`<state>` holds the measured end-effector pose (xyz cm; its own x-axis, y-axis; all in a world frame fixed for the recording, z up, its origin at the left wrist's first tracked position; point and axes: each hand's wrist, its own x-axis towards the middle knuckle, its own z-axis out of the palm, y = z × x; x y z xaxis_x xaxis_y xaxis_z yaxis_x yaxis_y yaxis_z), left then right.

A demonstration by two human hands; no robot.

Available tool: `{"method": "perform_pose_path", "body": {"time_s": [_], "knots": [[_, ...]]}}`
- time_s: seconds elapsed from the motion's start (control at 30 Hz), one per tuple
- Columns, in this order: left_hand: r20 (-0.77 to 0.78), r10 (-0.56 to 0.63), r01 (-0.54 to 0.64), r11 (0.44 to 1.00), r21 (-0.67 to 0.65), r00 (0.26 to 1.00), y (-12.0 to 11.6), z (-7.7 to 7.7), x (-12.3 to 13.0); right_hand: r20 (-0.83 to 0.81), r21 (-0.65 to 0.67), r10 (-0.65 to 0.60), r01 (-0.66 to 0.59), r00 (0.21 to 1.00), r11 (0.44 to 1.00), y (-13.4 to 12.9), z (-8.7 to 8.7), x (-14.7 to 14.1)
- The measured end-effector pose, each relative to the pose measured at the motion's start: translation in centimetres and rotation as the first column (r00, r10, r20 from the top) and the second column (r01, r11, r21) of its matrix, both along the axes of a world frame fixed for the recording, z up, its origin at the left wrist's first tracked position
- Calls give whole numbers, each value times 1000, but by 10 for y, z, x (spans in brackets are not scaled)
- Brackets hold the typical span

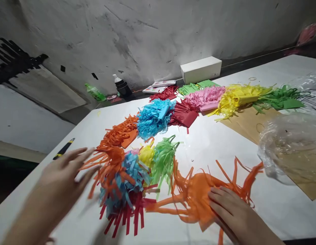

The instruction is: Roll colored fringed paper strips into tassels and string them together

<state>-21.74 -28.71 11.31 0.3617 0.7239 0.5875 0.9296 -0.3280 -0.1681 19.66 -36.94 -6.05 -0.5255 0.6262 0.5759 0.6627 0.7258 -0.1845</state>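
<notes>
My left hand (68, 173) is blurred, with its fingers apart, beside the orange tissue fringe on top of a multicoloured fringed bundle (133, 170). That bundle shows orange, blue, pink, yellow, light green and dark red strips. On the right, my right hand (231, 207) lies with extended fingers over the edge of an orange fringed paper piece (198, 194), pressing against it. The orange piece rests on the white table, its strips spreading to both sides. My right thumb is hidden.
A curved row of fringed bundles runs across the table (96, 122): orange (119, 132), blue (154, 117), dark red (184, 114), pink (207, 97), yellow (239, 98), green (284, 97). A cutter (64, 149) lies left; clear plastic (287, 146), brown paper (244, 124) right; a white box (201, 69) behind.
</notes>
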Motion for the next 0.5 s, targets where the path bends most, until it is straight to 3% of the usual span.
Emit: {"method": "perform_pose_path", "body": {"time_s": [0.07,0.1,0.17,0.2,0.27,0.33,0.4,0.47,0.5], "knots": [[11,-227,227,971,-75,974,-5,-34,44,-83,-27,6,-8,997,1000,-4,0,3],[82,-361,370,918,-140,929,-14,-56,72,-116,-68,1,-9,993,998,-5,2,3],[199,-501,539,781,-314,842,-39,-100,130,-163,-147,-2,-23,987,989,-6,8,5],[244,-565,615,704,-354,788,-51,-120,155,-181,-181,6,-39,983,983,-7,11,6],[331,-545,637,677,-368,770,-69,-148,186,-219,-253,17,-73,976,965,-8,15,10],[403,-514,648,667,-367,757,-75,-162,195,-276,-369,-18,-88,961,925,-10,14,18],[453,-498,664,650,-369,739,-74,-165,191,-349,-534,-155,-60,924,843,-14,9,31],[474,-495,675,641,-366,728,-70,-163,184,-422,-682,-402,7,812,731,-18,0,48],[477,-504,682,638,-356,720,-70,-162,182,-467,-723,-542,52,699,689,-21,-5,57]]}}
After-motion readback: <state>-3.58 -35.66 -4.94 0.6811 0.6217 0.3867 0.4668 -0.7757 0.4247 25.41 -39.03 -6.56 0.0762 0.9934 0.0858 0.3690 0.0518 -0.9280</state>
